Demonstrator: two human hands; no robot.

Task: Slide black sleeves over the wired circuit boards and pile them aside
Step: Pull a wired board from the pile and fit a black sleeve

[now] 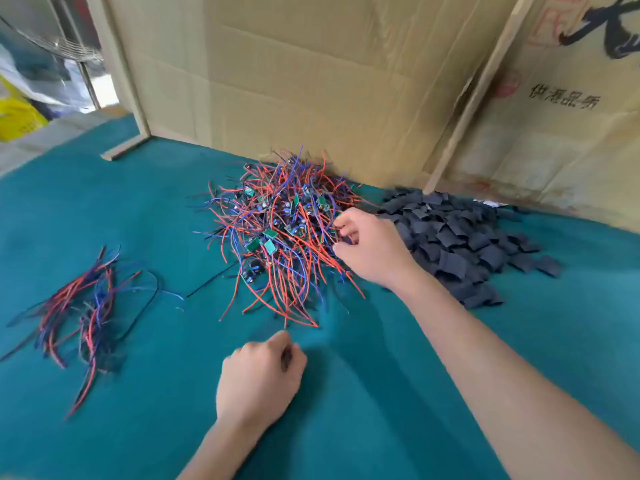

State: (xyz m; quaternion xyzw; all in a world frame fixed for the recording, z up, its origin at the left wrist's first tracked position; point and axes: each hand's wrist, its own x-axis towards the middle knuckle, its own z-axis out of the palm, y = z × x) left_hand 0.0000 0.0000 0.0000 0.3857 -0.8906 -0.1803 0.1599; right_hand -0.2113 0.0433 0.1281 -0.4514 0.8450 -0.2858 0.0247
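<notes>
A big tangle of small green circuit boards with red and blue wires (pixel 277 233) lies in the middle of the teal cloth. To its right sits a heap of flat black sleeves (pixel 460 240). My right hand (pixel 370 247) reaches into the right edge of the tangle, its fingers curled around some wires. Nearer to me, my left hand (pixel 259 379) rests on the cloth with its fingers curled; a dark sliver shows between finger and thumb, but what it is I cannot make out. At the left lies a smaller pile of sleeved boards with their wires (pixel 83 313).
The teal cloth (pixel 346 410) covers the table. Cardboard sheets (pixel 311 81) stand upright behind the piles, with a printed one (pixel 568 116) at the right. A yellow bag (pixel 17 119) lies beyond the table's far left edge.
</notes>
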